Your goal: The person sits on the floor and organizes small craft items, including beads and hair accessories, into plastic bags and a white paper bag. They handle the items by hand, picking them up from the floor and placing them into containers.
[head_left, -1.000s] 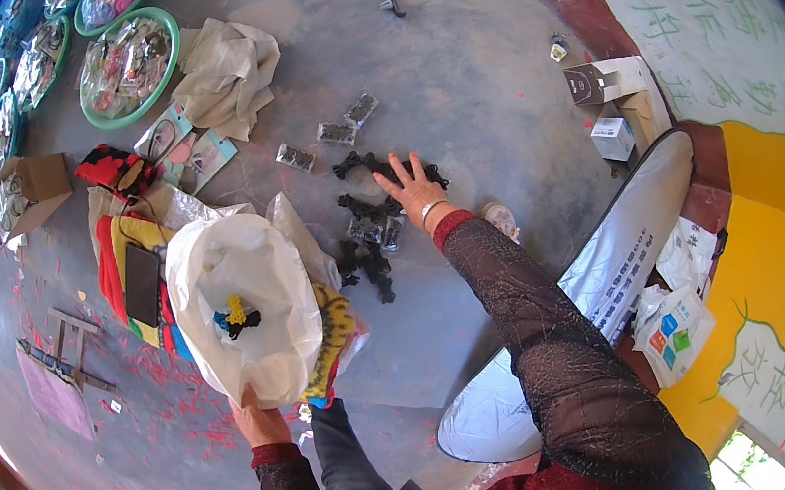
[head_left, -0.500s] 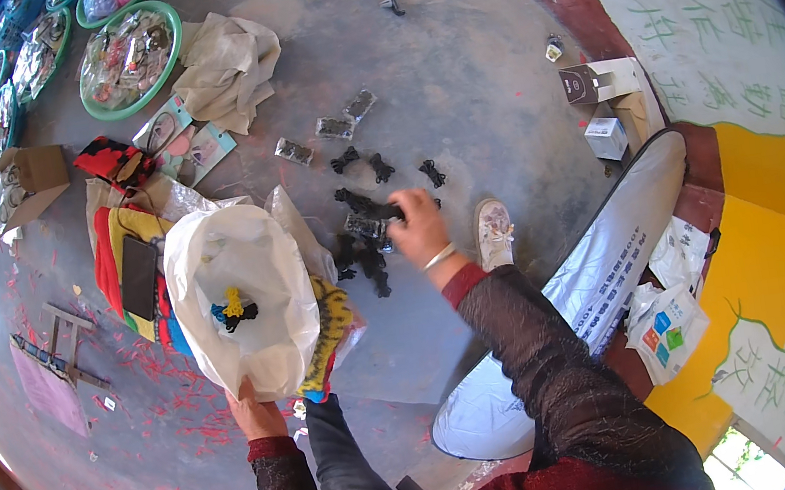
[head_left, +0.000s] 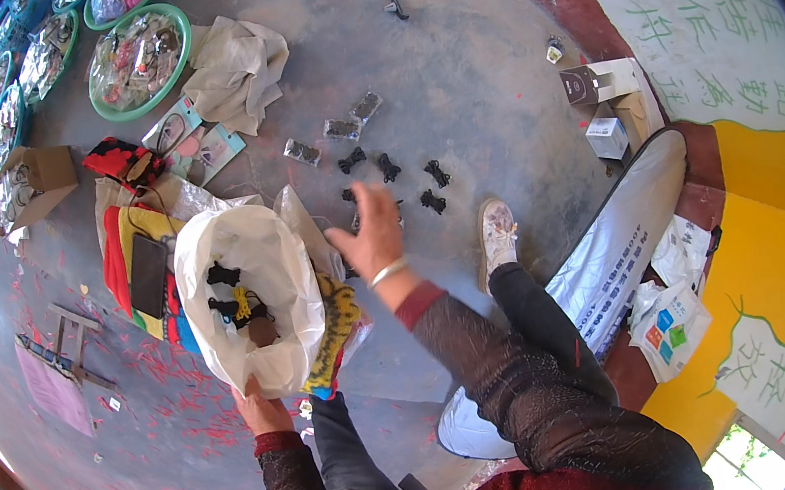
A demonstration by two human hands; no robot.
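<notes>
Gripping the near rim of the white bag [head_left: 308, 340] with the fingers of my left hand [head_left: 264, 413], apparently so its mouth spreads wide, I have a yellow bundle [head_left: 242, 305] and black ones [head_left: 223, 274] inside. My right hand [head_left: 355, 218] appears just beside it, thumb and fingers apart, nothing visible between them. Farther right, loose black bundles [head_left: 437, 174] lie on the floor [head_left: 490, 83], spaced perhaps against tangling.

White wall panel [head_left: 718, 43] — green characters | silver cover [head_left: 639, 193] — dark characters, digits | white box [head_left: 608, 141]: print too small
</notes>
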